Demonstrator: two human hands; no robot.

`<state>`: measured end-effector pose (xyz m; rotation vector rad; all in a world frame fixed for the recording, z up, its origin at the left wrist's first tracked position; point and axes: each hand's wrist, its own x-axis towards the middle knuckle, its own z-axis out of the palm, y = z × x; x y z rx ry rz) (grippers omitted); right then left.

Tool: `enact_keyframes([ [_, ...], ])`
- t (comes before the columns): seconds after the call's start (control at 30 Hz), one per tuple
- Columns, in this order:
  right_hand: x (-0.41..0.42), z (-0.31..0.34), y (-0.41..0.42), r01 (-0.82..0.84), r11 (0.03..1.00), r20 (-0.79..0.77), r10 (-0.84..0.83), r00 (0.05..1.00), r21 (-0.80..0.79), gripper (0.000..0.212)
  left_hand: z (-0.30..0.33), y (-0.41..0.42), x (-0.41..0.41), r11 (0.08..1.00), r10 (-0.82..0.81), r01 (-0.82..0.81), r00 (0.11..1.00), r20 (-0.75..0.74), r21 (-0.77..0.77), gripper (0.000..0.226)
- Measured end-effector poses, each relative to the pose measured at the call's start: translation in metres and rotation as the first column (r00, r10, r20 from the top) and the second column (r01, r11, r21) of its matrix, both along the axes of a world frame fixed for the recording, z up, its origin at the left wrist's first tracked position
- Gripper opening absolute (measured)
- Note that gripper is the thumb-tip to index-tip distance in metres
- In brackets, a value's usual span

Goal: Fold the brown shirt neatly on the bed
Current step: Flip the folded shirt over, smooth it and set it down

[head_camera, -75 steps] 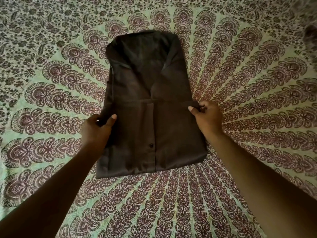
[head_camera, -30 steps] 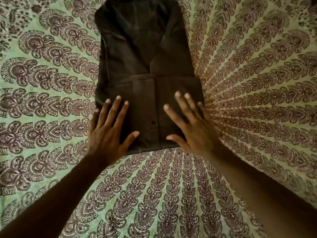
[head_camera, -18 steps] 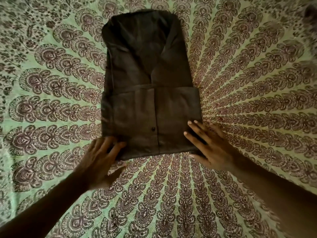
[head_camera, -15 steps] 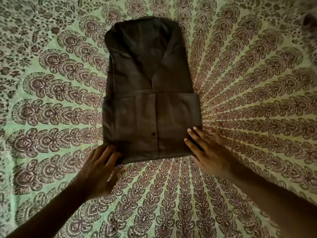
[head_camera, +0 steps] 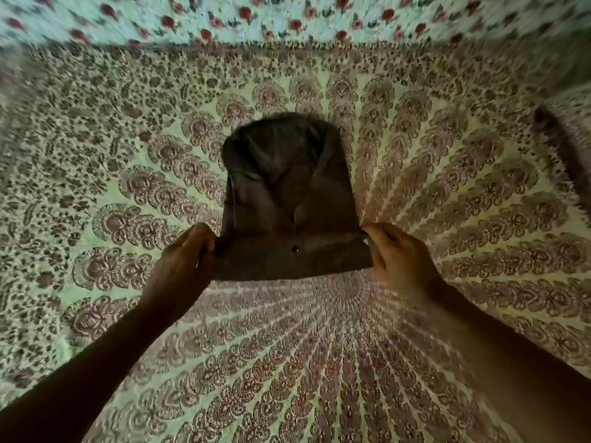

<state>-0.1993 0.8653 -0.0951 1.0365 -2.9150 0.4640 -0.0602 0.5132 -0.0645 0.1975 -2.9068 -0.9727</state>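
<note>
- a folded brown shirt [head_camera: 289,199] lies at the middle of a bed [head_camera: 96,193] covered with a green spread printed in maroon feather motifs that fan outward
- the shirt's collar end points toward the far edge of the bed, where it rests flat on the spread; the near end is raised off the spread
- the left hand [head_camera: 187,260] grips the near left corner of the shirt, fingers curled round the cloth
- the right hand [head_camera: 395,254] grips the near right corner in the same manner, thumb over the top of the fold
- between the two hands the near folded band of the shirt is stretched taut, with one small button [head_camera: 294,249] showing near its centre
- both bare forearms reach in from the near edge of the bed, one on either side of the shirt
- a second cloth with red flowers on pale green [head_camera: 287,17] runs along the far edge of the bed, blurred
- a dark strip [head_camera: 563,155] lies near the right edge of the bed, too blurred to identify
</note>
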Motion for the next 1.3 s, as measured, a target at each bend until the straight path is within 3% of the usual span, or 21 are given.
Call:
enact_keyframes([
  [0.2,-0.115,0.014,-0.062,0.093,0.991,0.041,-0.097,0.994,0.100,0.051,0.006,-0.043,-0.114,0.986,-0.054,0.047,0.998,-0.039,-0.159,0.031],
  [0.43,-0.221,-0.008,-0.112,0.132,0.987,0.091,-0.141,0.986,0.097,0.064,-0.030,-0.064,-0.224,0.970,0.184,-0.199,0.977,-0.111,-0.140,0.021],
  [0.53,-0.264,-0.014,-0.125,0.121,0.976,0.059,-0.134,0.989,0.182,0.063,-0.044,-0.068,-0.258,0.953,0.246,-0.258,0.965,-0.089,-0.158,0.027],
  [0.67,-0.305,-0.018,-0.148,0.200,0.963,0.101,-0.220,0.970,0.180,0.054,-0.060,-0.075,-0.291,0.932,0.297,-0.292,0.955,-0.009,-0.215,0.036],
  [0.77,-0.298,-0.028,-0.162,0.296,0.921,0.008,-0.308,0.951,0.255,0.055,-0.069,-0.067,-0.295,0.921,0.334,-0.312,0.941,0.059,-0.234,0.050],
  [0.83,-0.271,-0.037,-0.172,0.319,0.933,-0.109,-0.304,0.946,0.165,0.055,-0.071,-0.051,-0.280,0.908,0.336,-0.342,0.939,-0.065,-0.242,0.042],
  [0.9,-0.229,-0.053,-0.184,0.210,0.977,-0.146,-0.203,0.968,0.031,0.056,-0.079,-0.029,-0.256,0.921,0.189,-0.231,0.969,-0.160,-0.313,0.035],
  [0.97,-0.185,-0.073,-0.196,0.083,0.996,-0.095,-0.082,0.992,0.007,0.059,-0.098,-0.015,-0.236,0.917,0.051,-0.073,0.996,-0.068,-0.393,0.050],
  [1.07,-0.159,-0.104,-0.196,0.012,0.992,0.047,-0.018,0.999,0.122,0.069,-0.133,-0.019,-0.223,0.889,0.040,0.006,0.995,0.090,-0.457,0.074],
  [1.17,-0.173,-0.124,-0.181,0.049,0.976,0.042,-0.059,0.997,0.210,0.084,-0.155,-0.027,-0.219,0.868,0.080,-0.006,0.989,0.128,-0.497,0.083],
  [1.3,-0.193,-0.132,-0.155,0.144,0.951,0.014,-0.154,0.988,0.272,0.094,-0.163,-0.027,-0.220,0.899,0.144,-0.066,0.978,0.150,-0.433,0.092],
])
